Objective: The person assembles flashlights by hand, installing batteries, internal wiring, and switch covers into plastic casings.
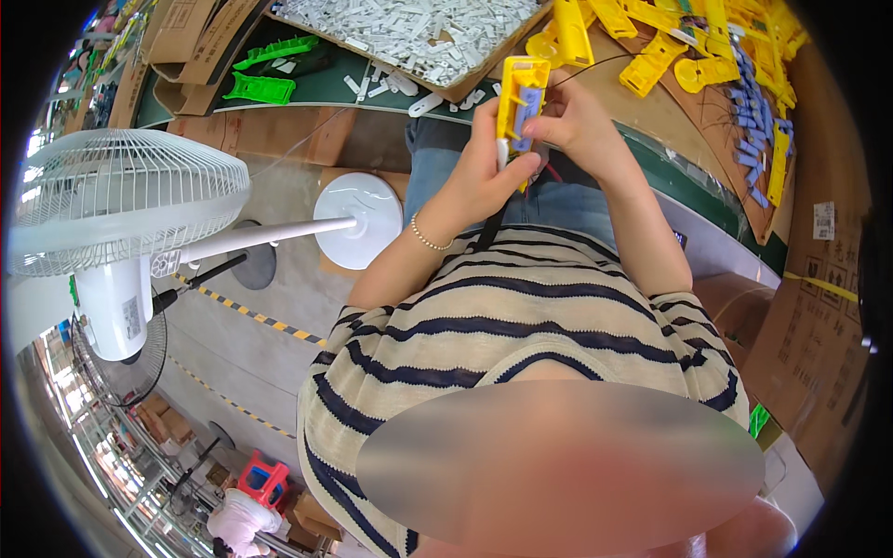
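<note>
Above my lap I hold a yellow plastic housing [508, 98] upright in both hands. A blue-purple block [528, 110] sits inside its open side. My left hand [488, 167] is closed round the lower left of the housing, and a small white piece [502, 153] shows beside its fingers. From the right, my right hand [579, 128] grips the housing, its thumb pressed against the blue-purple block. A thin dark wire runs off to the upper right, and a bit of red wire shows below my right hand. My fingers hide part of the housing.
A cardboard tray [470, 86] heaped with small white parts stands on the green table [353, 119]. Green shells [260, 88] lie left of it; yellow housings [651, 65] and blue-purple blocks [750, 139] lie right. A white fan [130, 205] stands at left, a large carton [819, 279] at right.
</note>
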The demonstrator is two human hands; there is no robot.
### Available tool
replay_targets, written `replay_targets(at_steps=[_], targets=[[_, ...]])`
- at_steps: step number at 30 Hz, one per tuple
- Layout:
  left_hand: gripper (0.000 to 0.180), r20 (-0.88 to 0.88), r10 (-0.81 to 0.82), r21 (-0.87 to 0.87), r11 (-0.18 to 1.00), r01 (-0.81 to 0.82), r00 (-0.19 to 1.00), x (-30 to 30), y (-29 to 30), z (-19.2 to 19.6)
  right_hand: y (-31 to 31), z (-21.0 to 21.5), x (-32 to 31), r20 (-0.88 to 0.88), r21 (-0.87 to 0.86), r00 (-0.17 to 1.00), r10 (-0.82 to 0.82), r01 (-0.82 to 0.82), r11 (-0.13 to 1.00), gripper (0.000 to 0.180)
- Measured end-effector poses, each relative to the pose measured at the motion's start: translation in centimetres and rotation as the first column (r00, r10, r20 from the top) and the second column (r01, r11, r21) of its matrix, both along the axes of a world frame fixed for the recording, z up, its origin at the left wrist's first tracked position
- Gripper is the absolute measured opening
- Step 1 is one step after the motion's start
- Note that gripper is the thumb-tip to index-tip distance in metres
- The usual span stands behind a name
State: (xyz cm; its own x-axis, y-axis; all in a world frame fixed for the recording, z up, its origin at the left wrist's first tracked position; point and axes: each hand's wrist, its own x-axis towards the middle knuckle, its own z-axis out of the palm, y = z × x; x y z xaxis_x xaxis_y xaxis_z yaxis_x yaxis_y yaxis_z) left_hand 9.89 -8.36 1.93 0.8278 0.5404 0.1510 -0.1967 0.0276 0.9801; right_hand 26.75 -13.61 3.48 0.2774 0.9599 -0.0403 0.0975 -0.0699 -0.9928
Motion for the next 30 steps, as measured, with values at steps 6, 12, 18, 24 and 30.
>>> replay_targets(at_steps=[6, 12, 18, 24, 30], targets=[[0.032, 0.066, 0.056, -0.255, 0.966, -0.037, 0.996, -3.3, -0.6, -0.3, 5.0, 5.1, 0.6, 0.155, 0.162, 0.974, 0.165, -0.189, 0.968, 0.043], [0.029, 0.011, 0.236, -0.32, 0.921, -0.221, 0.972, -5.1, 0.7, -1.7, 13.8, 4.3, -0.6, 0.844, -0.176, 0.49, 0.22, -0.134, 0.975, 0.024], [0.025, -0.001, 0.357, -0.356, 0.873, -0.334, 0.934, -6.0, 1.9, -0.9, 17.6, 2.8, -1.1, 0.823, -0.516, 0.187, 0.537, -0.153, 0.843, 0.027], [0.024, 0.014, 0.405, -0.361, 0.854, -0.374, 0.914, -6.5, 2.4, -0.6, 14.8, 8.3, -0.5, 0.775, -0.12, 0.588, 0.232, -0.224, 0.967, 0.022], [0.026, -0.026, 0.385, -0.342, 0.864, -0.37, 0.923, -5.5, 2.1, -0.4, 8.2, 7.1, -0.4, 0.179, 0.067, 0.973, 0.149, -0.163, 0.984, 0.028]])
